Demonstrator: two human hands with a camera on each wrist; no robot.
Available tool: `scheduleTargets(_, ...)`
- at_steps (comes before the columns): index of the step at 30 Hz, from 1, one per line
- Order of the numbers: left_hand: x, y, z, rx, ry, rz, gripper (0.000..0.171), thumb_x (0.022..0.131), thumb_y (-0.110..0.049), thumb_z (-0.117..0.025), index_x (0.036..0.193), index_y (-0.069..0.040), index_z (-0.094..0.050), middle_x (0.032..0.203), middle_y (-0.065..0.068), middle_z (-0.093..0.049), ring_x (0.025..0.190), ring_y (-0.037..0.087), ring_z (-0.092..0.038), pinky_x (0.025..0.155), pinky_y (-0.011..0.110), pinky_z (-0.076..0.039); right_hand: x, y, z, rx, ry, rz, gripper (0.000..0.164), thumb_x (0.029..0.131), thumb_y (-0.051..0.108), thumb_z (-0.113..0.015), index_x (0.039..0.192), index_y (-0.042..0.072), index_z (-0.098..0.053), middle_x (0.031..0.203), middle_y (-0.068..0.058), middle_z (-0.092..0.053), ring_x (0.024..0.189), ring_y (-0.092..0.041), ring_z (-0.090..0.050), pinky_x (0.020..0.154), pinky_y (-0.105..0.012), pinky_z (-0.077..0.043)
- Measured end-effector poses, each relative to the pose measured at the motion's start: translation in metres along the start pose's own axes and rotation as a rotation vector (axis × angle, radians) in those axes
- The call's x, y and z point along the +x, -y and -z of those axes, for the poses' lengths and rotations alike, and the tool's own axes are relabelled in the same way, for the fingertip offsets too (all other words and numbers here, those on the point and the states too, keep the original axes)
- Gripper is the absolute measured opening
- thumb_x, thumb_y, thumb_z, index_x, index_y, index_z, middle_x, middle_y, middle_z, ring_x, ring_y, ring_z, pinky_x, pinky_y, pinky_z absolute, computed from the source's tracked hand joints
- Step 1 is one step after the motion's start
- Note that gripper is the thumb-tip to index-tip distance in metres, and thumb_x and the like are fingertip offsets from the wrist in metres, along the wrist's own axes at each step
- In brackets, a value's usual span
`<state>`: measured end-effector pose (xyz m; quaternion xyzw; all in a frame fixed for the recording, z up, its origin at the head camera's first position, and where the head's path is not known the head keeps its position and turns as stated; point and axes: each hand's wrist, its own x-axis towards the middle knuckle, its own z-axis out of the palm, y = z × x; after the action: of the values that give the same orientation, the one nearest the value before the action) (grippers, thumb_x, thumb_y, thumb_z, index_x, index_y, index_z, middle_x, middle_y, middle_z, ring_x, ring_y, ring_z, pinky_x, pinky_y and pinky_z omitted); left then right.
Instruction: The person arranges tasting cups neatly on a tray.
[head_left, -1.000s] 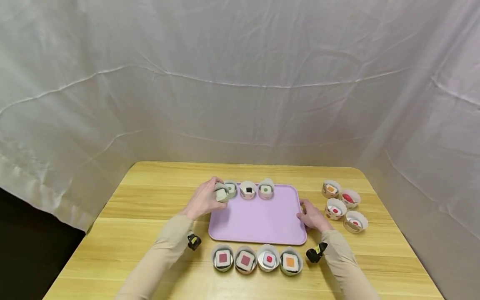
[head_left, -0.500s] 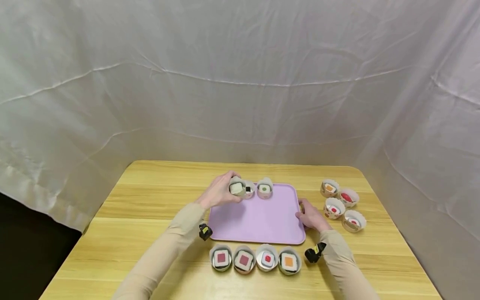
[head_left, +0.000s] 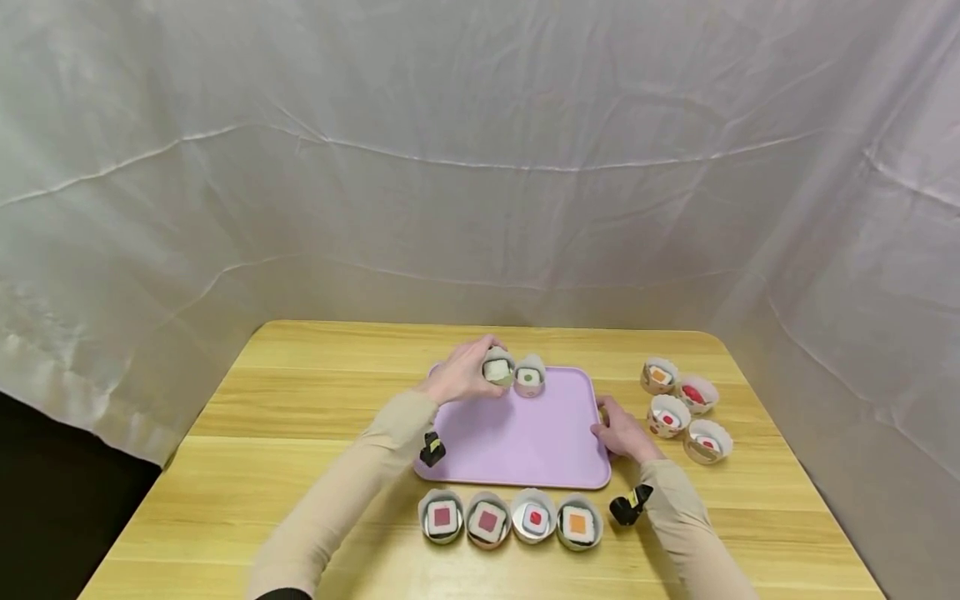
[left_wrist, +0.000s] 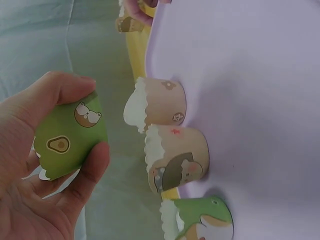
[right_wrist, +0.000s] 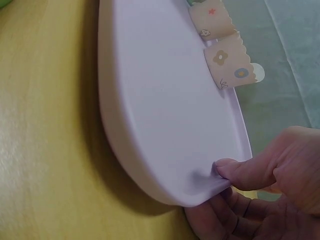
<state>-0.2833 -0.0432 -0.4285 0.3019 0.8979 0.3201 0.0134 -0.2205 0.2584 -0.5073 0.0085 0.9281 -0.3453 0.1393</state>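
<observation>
My left hand (head_left: 465, 372) grips a green paper baking cup (left_wrist: 72, 137) with avocado prints, a white sushi-like piece inside it. The cup is held above the far side of the lilac tray (head_left: 525, 442). On the tray along that side stand two beige cups (left_wrist: 167, 102) and a green cup (left_wrist: 210, 220); in the head view, one beige cup with a green-dotted piece (head_left: 529, 377) shows beside the held cup, and the others are hidden. My right hand (head_left: 626, 431) pinches the tray's right edge, thumb (right_wrist: 235, 170) on top and fingers beneath.
Nearer me than the tray, a row of several filled cups (head_left: 487, 521) stands on the wooden table (head_left: 285, 417). Several more filled cups (head_left: 667, 417) cluster at the right, close to my right hand. A pale curtain (head_left: 480, 208) hangs behind the table.
My left hand has moved to the right with the green cup, from the tray's far left corner to just left of the green-dotted piece's cup. My right hand stays on the tray edge.
</observation>
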Motion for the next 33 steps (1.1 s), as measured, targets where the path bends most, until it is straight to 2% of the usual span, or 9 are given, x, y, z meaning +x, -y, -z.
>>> scheduleTargets(3,0.007,-0.005,-0.004,0.006,0.014,-0.022,0.06,0.074,-0.02,-0.087,0.124,-0.009,-0.056,0.122,0.009,-0.069,0.111,0.026,-0.064,0.097,0.04,-0.052,-0.001,0.001,0.0,0.005,0.001,-0.002,0.047,0.099,0.006,-0.052,0.141,-0.005,-0.036,0.096,-0.022,-0.06,0.071,-0.023,-0.063,0.059,-0.032,-0.054)
scheduleTargets(8,0.019,-0.014,-0.015,0.001,0.038,-0.017,0.063,0.074,-0.028,-0.089,0.125,-0.01,-0.056,0.122,0.009,-0.069,0.111,0.026,-0.064,0.098,0.04,-0.052,-0.002,0.0,-0.001,0.032,0.007,-0.016,0.047,0.099,0.006,-0.051,0.143,-0.005,-0.035,0.097,-0.022,-0.06,0.07,-0.022,-0.062,0.058,-0.032,-0.054)
scheduleTargets(15,0.035,-0.026,-0.035,0.004,0.098,-0.038,0.059,0.077,-0.014,-0.084,0.127,-0.009,-0.054,0.124,0.01,-0.068,0.113,0.026,-0.064,0.101,0.038,-0.052,-0.004,0.0,-0.002,0.042,0.008,-0.016,0.048,0.1,0.006,-0.05,0.143,-0.005,-0.034,0.097,-0.023,-0.061,0.071,-0.023,-0.063,0.057,-0.033,-0.055)
scheduleTargets(22,0.052,-0.035,-0.057,0.038,0.127,-0.059,0.058,0.077,-0.012,-0.085,0.126,-0.009,-0.055,0.124,0.008,-0.068,0.114,0.023,-0.065,0.102,0.032,-0.051,-0.005,0.0,-0.003,0.045,0.007,-0.012,0.045,0.1,0.006,-0.05,0.141,-0.004,-0.036,0.095,-0.022,-0.06,0.07,-0.023,-0.062,0.057,-0.033,-0.055)
scheduleTargets(28,0.061,-0.039,-0.074,0.1,0.138,-0.027,0.056,0.078,-0.015,-0.085,0.126,-0.013,-0.055,0.126,0.006,-0.067,0.117,0.021,-0.064,0.103,0.029,-0.051,-0.005,0.0,-0.004,0.044,0.004,-0.008,0.044,0.099,0.006,-0.051,0.139,-0.005,-0.036,0.092,-0.021,-0.06,0.069,-0.022,-0.062,0.056,-0.033,-0.055)
scheduleTargets(33,0.066,-0.044,-0.087,0.228,0.128,0.0,0.056,0.08,-0.022,-0.084,0.128,-0.017,-0.055,0.127,0.004,-0.067,0.113,0.021,-0.066,0.097,0.032,-0.054,-0.005,-0.001,-0.005,0.047,0.001,-0.007,0.043,0.1,0.006,-0.05,0.139,-0.005,-0.036,0.092,-0.021,-0.061,0.068,-0.022,-0.062,0.057,-0.033,-0.055)
